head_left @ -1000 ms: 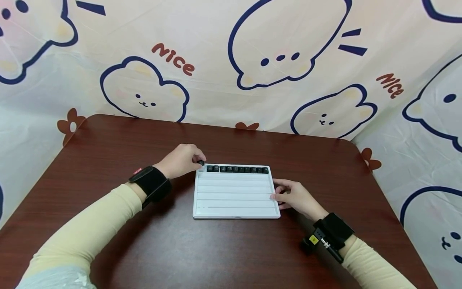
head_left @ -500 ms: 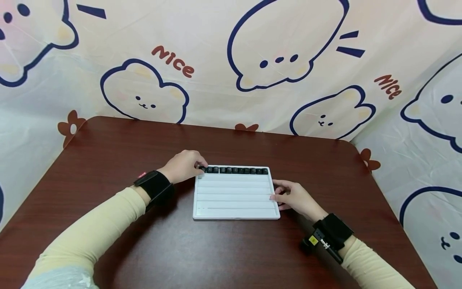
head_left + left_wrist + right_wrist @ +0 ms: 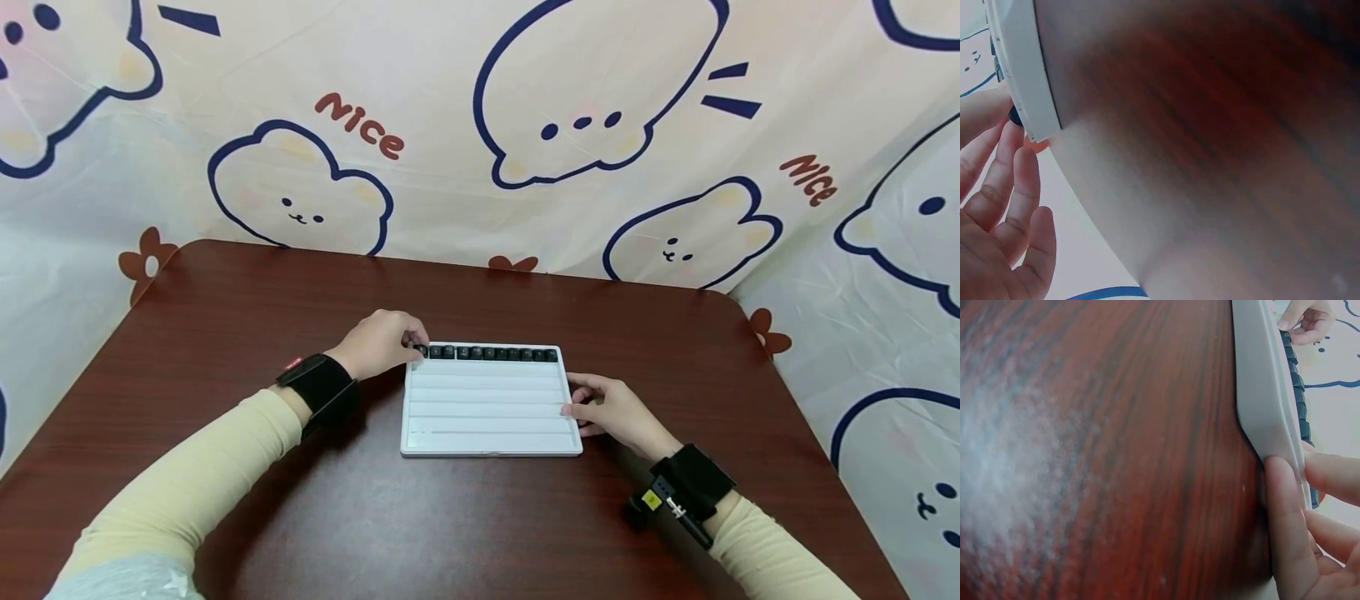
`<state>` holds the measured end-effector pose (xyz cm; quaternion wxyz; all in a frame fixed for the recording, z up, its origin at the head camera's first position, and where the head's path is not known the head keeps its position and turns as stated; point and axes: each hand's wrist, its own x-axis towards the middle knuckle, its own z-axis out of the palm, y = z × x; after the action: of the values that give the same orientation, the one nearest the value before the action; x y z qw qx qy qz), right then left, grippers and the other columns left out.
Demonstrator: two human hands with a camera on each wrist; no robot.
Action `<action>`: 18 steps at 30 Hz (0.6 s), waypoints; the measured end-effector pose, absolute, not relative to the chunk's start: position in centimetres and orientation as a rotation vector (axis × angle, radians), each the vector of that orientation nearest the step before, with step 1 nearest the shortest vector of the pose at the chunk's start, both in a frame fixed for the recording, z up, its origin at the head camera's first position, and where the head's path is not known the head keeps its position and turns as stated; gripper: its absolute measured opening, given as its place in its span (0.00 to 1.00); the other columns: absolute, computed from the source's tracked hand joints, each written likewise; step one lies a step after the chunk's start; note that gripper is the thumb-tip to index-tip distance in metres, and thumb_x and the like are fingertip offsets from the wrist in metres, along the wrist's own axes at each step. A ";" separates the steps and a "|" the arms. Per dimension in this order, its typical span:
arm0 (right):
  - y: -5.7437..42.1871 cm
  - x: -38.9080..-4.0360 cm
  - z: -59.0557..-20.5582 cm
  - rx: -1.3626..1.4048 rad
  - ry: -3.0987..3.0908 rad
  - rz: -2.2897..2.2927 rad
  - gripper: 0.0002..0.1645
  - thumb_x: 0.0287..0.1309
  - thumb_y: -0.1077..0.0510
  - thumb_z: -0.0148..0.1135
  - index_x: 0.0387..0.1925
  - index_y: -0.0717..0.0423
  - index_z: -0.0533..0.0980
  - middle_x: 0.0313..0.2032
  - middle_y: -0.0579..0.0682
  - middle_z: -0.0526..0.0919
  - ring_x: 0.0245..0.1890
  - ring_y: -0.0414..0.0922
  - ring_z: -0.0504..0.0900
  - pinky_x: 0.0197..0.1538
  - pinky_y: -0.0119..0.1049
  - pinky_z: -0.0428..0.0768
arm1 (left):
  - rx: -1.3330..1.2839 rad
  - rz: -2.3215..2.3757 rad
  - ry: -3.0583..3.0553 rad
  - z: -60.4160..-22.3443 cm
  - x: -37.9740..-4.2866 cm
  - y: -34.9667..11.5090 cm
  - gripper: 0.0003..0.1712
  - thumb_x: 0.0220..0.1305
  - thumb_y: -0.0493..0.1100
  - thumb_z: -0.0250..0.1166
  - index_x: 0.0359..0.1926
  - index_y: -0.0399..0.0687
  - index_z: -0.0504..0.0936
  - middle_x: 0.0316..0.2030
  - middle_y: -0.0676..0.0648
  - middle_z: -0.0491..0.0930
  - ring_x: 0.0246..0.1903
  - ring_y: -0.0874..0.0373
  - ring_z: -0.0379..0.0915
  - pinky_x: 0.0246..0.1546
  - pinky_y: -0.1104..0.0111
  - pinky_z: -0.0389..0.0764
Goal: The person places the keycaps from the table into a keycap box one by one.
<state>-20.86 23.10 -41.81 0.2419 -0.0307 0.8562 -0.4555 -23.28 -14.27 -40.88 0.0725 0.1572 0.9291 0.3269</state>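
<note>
A white keycap tray [image 3: 487,408] with ridged rows lies on the brown table. Along its far row stands a line of black keycaps [image 3: 497,353]. At the far left corner my left hand [image 3: 381,342] pinches a black keycap [image 3: 1016,115] between thumb and fingers, right at the end of that row. In the left wrist view its other fingers spread loosely below the tray corner. My right hand [image 3: 617,414] grips the tray's right edge, thumb on the rim; the right wrist view shows its fingers against the white side wall [image 3: 1263,394].
The dark wooden table [image 3: 480,525] reaches around the tray on all sides. A white curtain [image 3: 442,108] with cartoon prints hangs behind and at the sides. Black wrist straps [image 3: 322,390] sit on both forearms.
My left hand has come down and slightly toward me, bringing its keycap from above the corner into the left end of the row. My right hand has stayed on the tray edge.
</note>
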 end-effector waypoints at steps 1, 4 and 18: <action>23.1 -20.9 -41.8 -0.085 2.340 -1.247 0.39 0.65 0.65 0.68 0.73 0.69 0.63 0.44 0.59 0.76 0.35 0.46 0.80 0.37 0.40 0.86 | 0.472 0.978 2.791 -40.8 -23.3 -14.3 0.08 0.63 0.36 0.74 0.44 0.44 0.90 0.40 0.47 0.85 0.39 0.53 0.77 0.45 0.61 0.81; 23.2 -20.9 -41.9 -0.092 2.340 -1.250 0.39 0.65 0.65 0.68 0.73 0.69 0.63 0.44 0.58 0.76 0.35 0.46 0.80 0.37 0.39 0.86 | 0.464 0.978 2.787 -40.8 -23.2 -14.3 0.07 0.63 0.36 0.74 0.43 0.45 0.90 0.41 0.47 0.85 0.40 0.53 0.77 0.45 0.61 0.82; 23.2 -20.8 -41.9 -0.092 2.353 -1.235 0.39 0.65 0.65 0.68 0.73 0.69 0.63 0.44 0.58 0.76 0.34 0.46 0.80 0.37 0.39 0.86 | 0.462 0.897 2.815 -40.6 -23.1 -14.1 0.11 0.61 0.37 0.76 0.45 0.44 0.90 0.43 0.45 0.85 0.38 0.53 0.77 0.46 0.60 0.82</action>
<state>-20.80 23.16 -41.86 0.2392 -0.0337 0.8592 -0.4510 -23.14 -14.07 -40.60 0.0757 0.1541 0.9387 0.2990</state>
